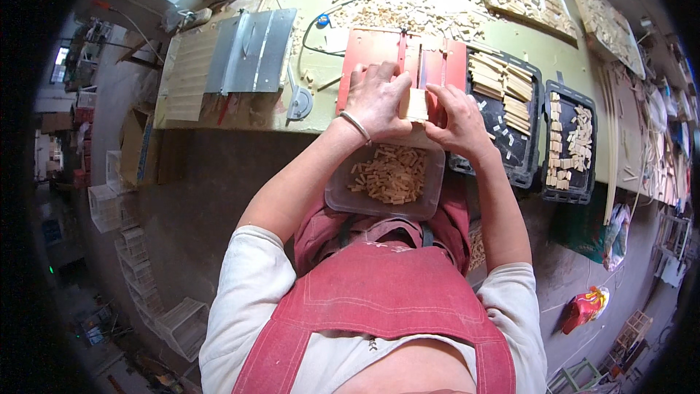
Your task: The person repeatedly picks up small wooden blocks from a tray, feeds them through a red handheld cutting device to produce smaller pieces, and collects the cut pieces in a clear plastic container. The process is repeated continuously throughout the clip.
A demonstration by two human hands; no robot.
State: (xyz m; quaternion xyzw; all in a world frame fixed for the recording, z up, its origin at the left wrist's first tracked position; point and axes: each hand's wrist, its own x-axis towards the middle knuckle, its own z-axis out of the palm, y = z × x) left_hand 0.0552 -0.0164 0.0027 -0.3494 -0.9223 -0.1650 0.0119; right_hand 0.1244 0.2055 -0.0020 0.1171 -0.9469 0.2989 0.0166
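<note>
Left hand: thumb and fingers (379, 102) bent around the left side of the pale wood; reads as a grasp, likely to keep it from sliding off line.
Right hand: thumb and finger curled (461, 120) at the wood's right side; cannot tell if pressing or just touching. Probably there to steady it from the far side.
Pale wood (413, 106): between the two hands' fingertips, over the near part of the red plate; cannot tell if one block or a stack. Held from both sides, likely to stay square.
Red plate (357, 51): under and beyond the fingers, slots running away from them; flat top probably gives the wood support.
Clear bin (339, 201): just nearer the body than the fingers, over the lap, with small wood pieces (390, 175) inside; likely put there for short reach.
Strip tray (503, 153): right of the right fingers, black, long wood strips (492, 76) roughly lined up, probably for easy picking.
Block tray (572, 138): farther right of the fingers, black; short blocks partly in a row, partly loose.
Loose heap (437, 11): beyond the fingers, scattered.
Grey plate (266, 51): well left of the fingers, apart from the hands.
</note>
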